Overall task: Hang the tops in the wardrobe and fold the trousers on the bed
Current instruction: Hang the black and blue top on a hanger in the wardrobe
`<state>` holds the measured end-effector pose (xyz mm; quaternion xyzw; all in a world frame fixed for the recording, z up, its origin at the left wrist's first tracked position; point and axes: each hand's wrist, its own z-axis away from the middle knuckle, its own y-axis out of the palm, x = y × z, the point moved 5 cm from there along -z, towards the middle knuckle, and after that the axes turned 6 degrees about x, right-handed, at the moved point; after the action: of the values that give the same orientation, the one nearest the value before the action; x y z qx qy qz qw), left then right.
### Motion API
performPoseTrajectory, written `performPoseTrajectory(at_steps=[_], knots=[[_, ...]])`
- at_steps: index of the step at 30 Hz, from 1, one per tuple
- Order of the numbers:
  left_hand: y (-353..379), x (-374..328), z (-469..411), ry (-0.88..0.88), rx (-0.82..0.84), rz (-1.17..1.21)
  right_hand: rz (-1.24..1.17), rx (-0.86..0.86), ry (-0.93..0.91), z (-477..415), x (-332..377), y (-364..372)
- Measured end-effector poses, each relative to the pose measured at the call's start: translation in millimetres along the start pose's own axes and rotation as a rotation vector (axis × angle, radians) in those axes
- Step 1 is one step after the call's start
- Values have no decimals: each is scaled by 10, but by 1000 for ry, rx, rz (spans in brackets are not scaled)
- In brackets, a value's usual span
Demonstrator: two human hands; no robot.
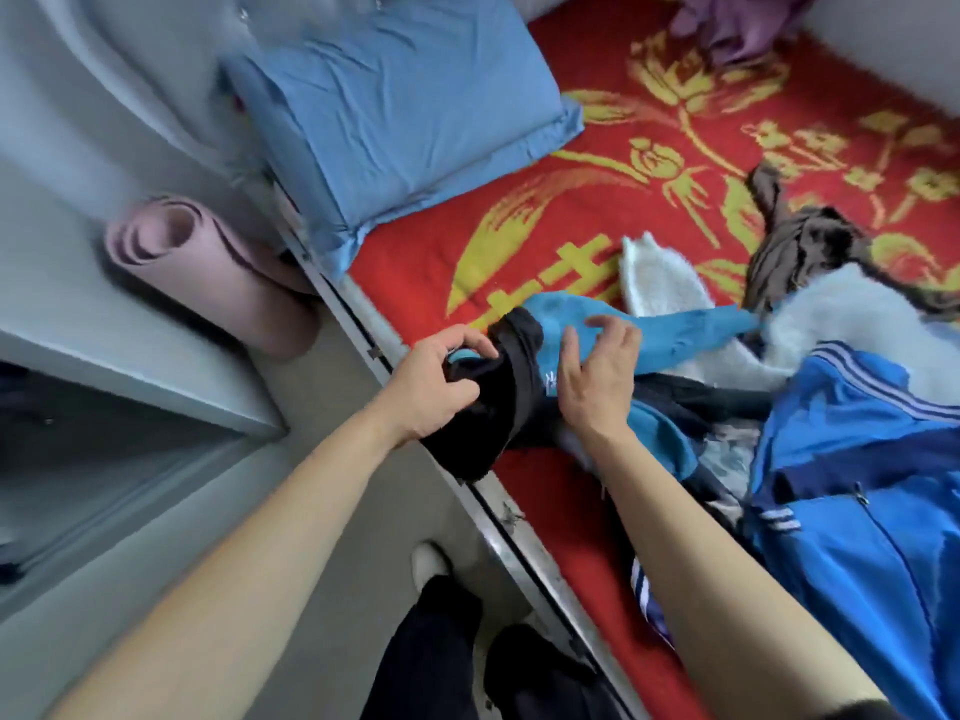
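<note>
A black garment (498, 407) hangs over the near edge of the bed (571, 236), which is covered by a red and gold blanket. My left hand (436, 381) grips its bunched end at the bed's edge. My right hand (597, 376) hovers just right of it with fingers spread and loosely bent, over a light blue top (675, 330). A heap of clothes lies to the right: a blue track jacket with white stripes (857, 485), a white fluffy piece (660, 278) and a brown garment (800, 246).
A blue pillow (395, 111) lies at the head of the bed. A rolled pink mat (218, 272) stands on the floor by the bed frame. An open grey cabinet (130, 387) is at the left. Purple cloth (737, 23) lies at the far end.
</note>
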<state>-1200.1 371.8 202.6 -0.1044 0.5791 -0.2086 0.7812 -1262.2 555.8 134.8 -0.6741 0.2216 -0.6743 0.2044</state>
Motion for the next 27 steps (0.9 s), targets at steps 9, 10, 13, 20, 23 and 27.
performPoseTrajectory(at_steps=[9,10,13,20,23,27], knots=[[-1402,89,1863,-88,-434,-154,303,1046,-373,951,1958,1016],[-1561,187,2082,-122,-493,-160,280,1080,-391,1114,2133,1086],[-1988,470,2828,-176,-632,-164,78,1162,-343,1590,2687,1279],[-2677,1077,4758,-218,-906,-378,95,1111,-697,3127,4172,1805],[-2851,1458,5524,-340,-897,-500,-81,1055,-786,3839,4841,1910],[-3126,1924,6485,-522,-1112,-553,-188,998,-902,4635,5478,2117]])
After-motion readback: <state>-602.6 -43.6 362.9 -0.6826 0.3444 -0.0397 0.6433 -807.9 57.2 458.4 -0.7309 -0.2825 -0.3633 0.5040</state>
